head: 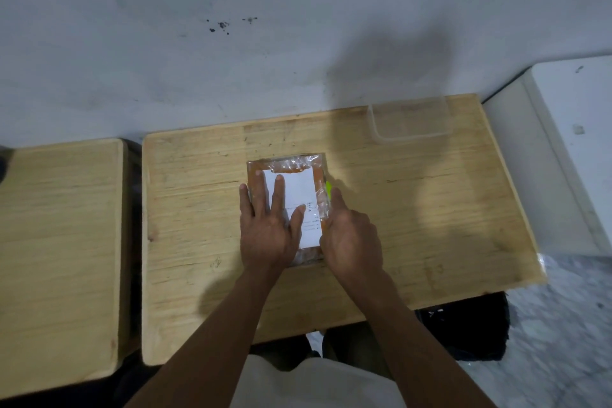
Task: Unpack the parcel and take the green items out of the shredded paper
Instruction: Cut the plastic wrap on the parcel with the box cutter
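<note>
Head view: the parcel (291,189), an orange-brown packet wrapped in clear film with a white label, lies flat at the centre of the frame on the wooden table (414,209). The left hand (270,225) rests on top of it, fingers straight and spread. The right hand (351,235) is at its right edge, fingers curled around a bright green tool (328,190) that only partly shows. A clear plastic container (410,121) stands in the upper right of the table. A second wooden table (56,242) fills the left of the frame.

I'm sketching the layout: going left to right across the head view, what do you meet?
Smaller wooden table → left hand on the parcel → right hand → clear plastic tub → white surface.
</note>
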Motion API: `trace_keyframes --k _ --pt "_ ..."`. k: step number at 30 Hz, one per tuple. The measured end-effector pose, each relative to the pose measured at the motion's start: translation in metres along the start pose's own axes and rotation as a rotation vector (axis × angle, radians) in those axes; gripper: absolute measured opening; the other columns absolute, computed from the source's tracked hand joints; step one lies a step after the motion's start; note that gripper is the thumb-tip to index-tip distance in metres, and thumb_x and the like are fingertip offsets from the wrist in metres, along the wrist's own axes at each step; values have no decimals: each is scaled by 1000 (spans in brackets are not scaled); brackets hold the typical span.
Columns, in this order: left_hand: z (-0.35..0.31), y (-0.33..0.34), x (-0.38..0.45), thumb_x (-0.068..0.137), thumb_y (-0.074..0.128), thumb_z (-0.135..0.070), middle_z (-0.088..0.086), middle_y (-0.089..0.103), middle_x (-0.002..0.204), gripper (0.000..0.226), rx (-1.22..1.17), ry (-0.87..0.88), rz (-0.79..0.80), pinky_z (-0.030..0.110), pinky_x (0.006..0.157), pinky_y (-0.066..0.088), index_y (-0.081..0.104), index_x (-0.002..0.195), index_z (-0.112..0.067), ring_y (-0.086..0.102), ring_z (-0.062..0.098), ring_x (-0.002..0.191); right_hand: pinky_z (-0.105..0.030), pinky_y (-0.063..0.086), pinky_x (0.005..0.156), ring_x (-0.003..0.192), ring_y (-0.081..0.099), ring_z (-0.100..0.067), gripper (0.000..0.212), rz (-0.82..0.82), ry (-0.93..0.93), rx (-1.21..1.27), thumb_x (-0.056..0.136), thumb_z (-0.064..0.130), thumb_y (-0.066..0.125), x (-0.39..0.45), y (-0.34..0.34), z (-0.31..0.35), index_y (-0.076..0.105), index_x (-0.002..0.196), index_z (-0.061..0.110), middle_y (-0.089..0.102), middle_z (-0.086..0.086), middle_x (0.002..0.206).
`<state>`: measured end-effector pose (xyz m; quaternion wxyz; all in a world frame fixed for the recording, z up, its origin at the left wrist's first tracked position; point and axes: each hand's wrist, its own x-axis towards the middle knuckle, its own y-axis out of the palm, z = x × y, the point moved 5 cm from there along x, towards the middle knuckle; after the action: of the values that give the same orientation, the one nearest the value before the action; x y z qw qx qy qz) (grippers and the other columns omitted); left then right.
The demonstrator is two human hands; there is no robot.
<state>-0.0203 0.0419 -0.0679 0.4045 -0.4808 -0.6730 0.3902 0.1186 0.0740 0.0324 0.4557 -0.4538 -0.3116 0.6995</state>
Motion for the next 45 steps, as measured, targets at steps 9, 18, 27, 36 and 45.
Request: trace_keyframes --k 9,18,27,36,45 --pt "5 9 -3 103 33 -61 14 -4 171 75 25 -129 140 58 123 17 18 163 -18 0 40 157 -32 47 61 78 69 -31 60 -23 -32 -38 95 13 48 -6 -1 -4 26 150 18 68 -13 87" --pt "-1 3 -1 104 44 -51 27 10 167 72 50 -73 61 61 123 14 30 158 -6 9 44 156 -35 48 62 78 67 -36 57 -10 -39 12 93 9 43 -10 1 -6 28 148 14 68 -16 87" --pt "-3 0 0 105 41 -52 28 13 166 71 76 -71 67 59 125 13 31 157 -5 9 40 157 -36 51 68 77 67 -37 60 -26 -22 112 94 9 46 -8 -11 -6 31 150 22 69 -16 82" --pt "2 7 -2 105 31 -58 23 4 169 73 122 -115 142 56 126 10 23 161 -11 2 40 157 -32 47 64 74 66 -36 57 -19 10 164 94 9 44 2 -12 -3 35 147 25 68 -15 78" --pt "5 11 -5 104 27 -62 14 -7 171 74 86 -169 182 55 127 12 15 163 -19 -2 38 158 -37 56 70 74 67 -31 62 10 34 142 94 12 47 2 -4 -3 28 150 28 68 -12 80"
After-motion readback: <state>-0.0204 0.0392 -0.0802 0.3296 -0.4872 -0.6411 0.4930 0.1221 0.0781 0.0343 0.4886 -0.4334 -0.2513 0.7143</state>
